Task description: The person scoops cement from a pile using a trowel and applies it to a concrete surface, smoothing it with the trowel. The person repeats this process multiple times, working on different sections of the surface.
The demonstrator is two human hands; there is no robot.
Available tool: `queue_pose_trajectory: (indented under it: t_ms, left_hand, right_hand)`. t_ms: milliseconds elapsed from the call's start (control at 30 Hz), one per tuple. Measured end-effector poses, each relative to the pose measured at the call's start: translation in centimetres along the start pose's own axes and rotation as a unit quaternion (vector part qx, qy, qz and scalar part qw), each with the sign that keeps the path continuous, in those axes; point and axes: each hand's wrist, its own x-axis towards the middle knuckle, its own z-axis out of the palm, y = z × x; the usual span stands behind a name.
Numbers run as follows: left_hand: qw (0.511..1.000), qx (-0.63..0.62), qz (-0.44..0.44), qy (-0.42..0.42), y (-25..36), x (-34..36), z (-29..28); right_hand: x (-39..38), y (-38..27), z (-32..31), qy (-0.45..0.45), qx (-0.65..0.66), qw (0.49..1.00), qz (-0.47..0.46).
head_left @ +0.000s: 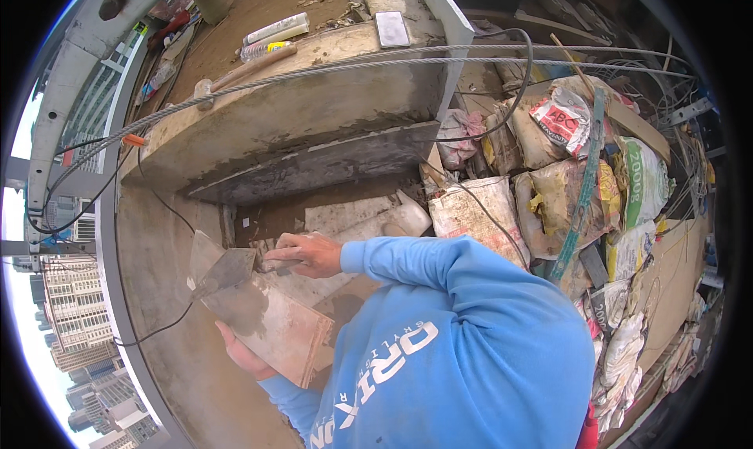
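Observation:
My right hand point(312, 254), in a blue sleeve, is closed around the handle of a trowel point(227, 272). The trowel's grey metal blade lies across the left end of a pale, flat board point(271, 316). Damp grey patches mark the board's top. From below, at its near left edge, my left hand point(241, 350) grips the board and holds it tilted; part of that hand is hidden under it. A rough concrete wall point(169, 253) stands just left of the board.
Two steel cables point(345, 61) cross above a concrete ledge point(314, 96). On the ledge are a wooden-handled hammer point(255, 67), a plastic bottle point(255, 51) and a white rectangular object point(392, 29). Several dusty sacks point(561, 198) and a green bar point(580, 190) lie right. A black cord point(166, 331) hangs left.

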Motion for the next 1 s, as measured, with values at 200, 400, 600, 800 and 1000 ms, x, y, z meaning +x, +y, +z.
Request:
queue_pose_trajectory:
  t_ms: [200,400,600,800,1000]
  left_hand:
    - [0.999,0.012,0.052,0.009,0.2,-3.3,-2.7]
    - [0.973,-0.076,0.214,0.035,3.0,-9.4,-7.8]
    - [0.811,-0.032,0.461,0.359,3.8,-20.2,-13.3]
    - [0.786,-0.140,0.477,0.367,-6.3,-26.0,-22.4]
    - [0.719,-0.218,0.470,0.462,-19.4,-25.4,-33.9]
  right_hand:
    - [-1.2,1.7,0.7,-0.015,-0.030,0.999,-0.028]
    - [-2.0,4.6,1.8,-0.179,-0.137,0.974,0.009]
    - [-5.7,9.3,7.1,-0.316,-0.167,0.916,0.185]
    - [-11.4,20.7,17.3,-0.573,-0.250,0.740,0.249]
    - [-17.6,33.5,34.4,-0.675,-0.277,0.634,0.256]
